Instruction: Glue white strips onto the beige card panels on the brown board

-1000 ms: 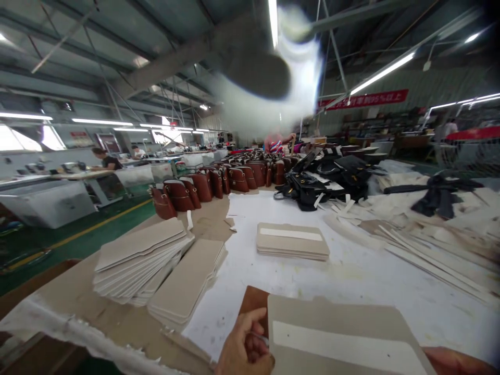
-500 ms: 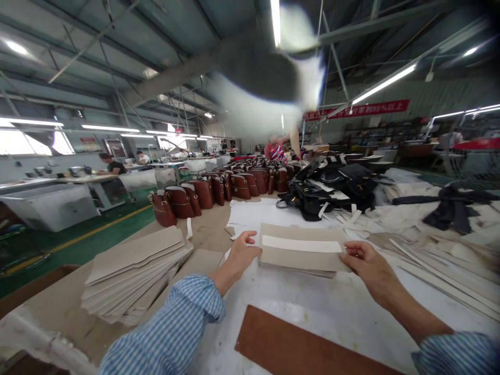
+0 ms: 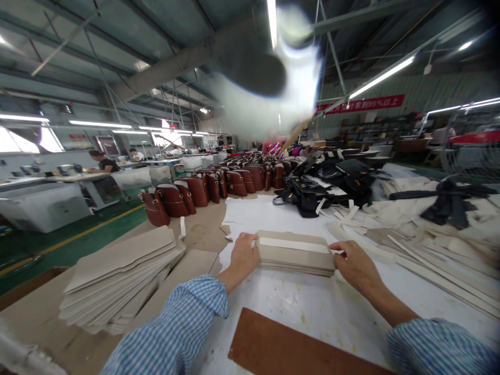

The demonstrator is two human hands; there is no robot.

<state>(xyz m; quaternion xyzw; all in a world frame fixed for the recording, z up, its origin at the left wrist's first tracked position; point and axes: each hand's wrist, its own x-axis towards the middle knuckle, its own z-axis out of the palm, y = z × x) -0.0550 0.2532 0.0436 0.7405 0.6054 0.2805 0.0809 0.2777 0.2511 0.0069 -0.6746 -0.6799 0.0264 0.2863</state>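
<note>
A small stack of beige boards (image 3: 294, 261) lies on the white table surface in front of me. Across its top board runs a white strip (image 3: 292, 244). My left hand (image 3: 245, 255) is closed against the stack's left end, its fingers at the edge. At the opposite end, my right hand (image 3: 353, 263) pinches the top board's right edge with thumb and fingertips. Nearer to me is a flat brown leather-like panel (image 3: 300, 346), touched by neither hand.
A fanned pile of beige boards (image 3: 117, 271) lies left. Beyond are rows of brown bags (image 3: 195, 190) and a heap of black bags (image 3: 332, 179). Off-white scraps (image 3: 410, 208) and long strips (image 3: 441, 271) cover the right side. Several people work farther back.
My left hand has moved from apart, fingers spread, to the stack's left end. The top board now lies lined up with the boards beneath. My right hand has shifted slightly left with it.
</note>
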